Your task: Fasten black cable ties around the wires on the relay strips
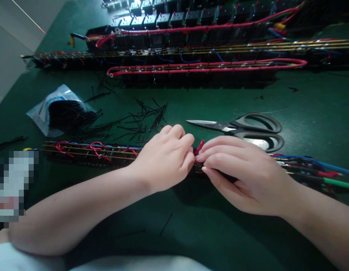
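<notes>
A long, narrow wired assembly (81, 153) with brass rods, red wire loops and blue wires lies across the bench in front of me. My left hand (170, 158) rests over its middle, fingers curled closed, back of the hand upward. Close beside it, my right hand (242, 171) pinches at the same spot with thumb and fingertips together. A small red wire loop (201, 146) sticks up between the two hands. Whatever the fingertips grip is hidden behind them. Blue and green wires (338, 183) run off the assembly's right end.
Scissors (231, 126) lie just beyond my right hand. Loose black cable ties (146, 118) spread out from an opened plastic bag (54, 98) at left. Similar wired assemblies (205, 67) line the back of the green bench (191, 101). A few stray ties (166, 224) lie near me.
</notes>
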Demonstrator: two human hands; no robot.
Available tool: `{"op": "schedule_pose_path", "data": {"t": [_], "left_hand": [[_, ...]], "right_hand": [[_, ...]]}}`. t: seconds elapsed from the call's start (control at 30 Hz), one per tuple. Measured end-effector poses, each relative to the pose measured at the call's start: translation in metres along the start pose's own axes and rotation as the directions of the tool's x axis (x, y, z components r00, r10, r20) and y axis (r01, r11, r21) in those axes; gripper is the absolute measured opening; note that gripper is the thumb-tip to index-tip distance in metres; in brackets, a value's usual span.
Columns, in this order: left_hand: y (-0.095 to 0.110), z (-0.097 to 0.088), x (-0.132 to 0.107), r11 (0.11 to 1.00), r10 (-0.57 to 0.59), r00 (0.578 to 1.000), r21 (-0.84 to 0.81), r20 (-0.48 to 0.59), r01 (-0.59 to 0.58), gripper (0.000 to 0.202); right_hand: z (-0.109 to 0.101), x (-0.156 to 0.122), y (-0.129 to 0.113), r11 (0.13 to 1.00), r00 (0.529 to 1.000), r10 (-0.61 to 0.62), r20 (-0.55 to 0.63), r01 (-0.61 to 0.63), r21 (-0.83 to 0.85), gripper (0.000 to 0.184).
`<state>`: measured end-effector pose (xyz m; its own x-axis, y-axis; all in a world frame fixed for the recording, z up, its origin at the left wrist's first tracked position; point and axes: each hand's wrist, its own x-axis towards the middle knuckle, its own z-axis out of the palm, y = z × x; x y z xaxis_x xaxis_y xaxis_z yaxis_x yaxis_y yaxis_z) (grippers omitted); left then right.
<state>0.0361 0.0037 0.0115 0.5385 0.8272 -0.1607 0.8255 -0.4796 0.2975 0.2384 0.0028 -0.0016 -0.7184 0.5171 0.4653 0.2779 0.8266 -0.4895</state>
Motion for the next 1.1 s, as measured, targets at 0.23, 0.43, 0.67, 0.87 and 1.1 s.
{"op": "schedule_pose_path", "data": {"t": [0.23, 0.43, 0.67, 0.87, 1.1], "left_hand": [[0.0010, -0.0008, 0.0001, 0.995, -0.076, 0.997, -0.062, -0.008, 0.075, 0.023], [-0.0036, -0.0015, 0.0015, 0.966, -0.090, 0.995, -0.248, -0.049, 0.075, 0.018], [-0.0045, 0.0004, 0.0019, 0.942, -0.089, 0.993, -0.332, -0.074, 0.060, 0.024], [-0.0020, -0.0016, -0.0001, 0.948, -0.136, 0.990, -0.295, -0.024, 0.123, 0.031], [-0.0039, -0.0026, 0.0002, 0.957, -0.106, 0.994, -0.275, -0.030, 0.094, 0.032]], "right_hand": [[0.0011, 0.0021, 0.0003, 0.999, 0.999, 0.038, -0.007, -0.037, 0.015, 0.013], [0.0032, 0.0011, -0.0003, 0.992, 0.991, 0.116, -0.061, -0.119, -0.051, 0.008], [0.0033, 0.0015, 0.0003, 0.985, 0.989, 0.126, -0.071, -0.134, -0.108, 0.012], [0.0024, 0.0025, 0.0004, 0.995, 0.997, 0.074, -0.033, -0.076, -0.069, 0.014], [0.0010, 0.0051, 0.0003, 0.996, 0.999, 0.053, -0.006, -0.053, -0.067, 0.016]]}}
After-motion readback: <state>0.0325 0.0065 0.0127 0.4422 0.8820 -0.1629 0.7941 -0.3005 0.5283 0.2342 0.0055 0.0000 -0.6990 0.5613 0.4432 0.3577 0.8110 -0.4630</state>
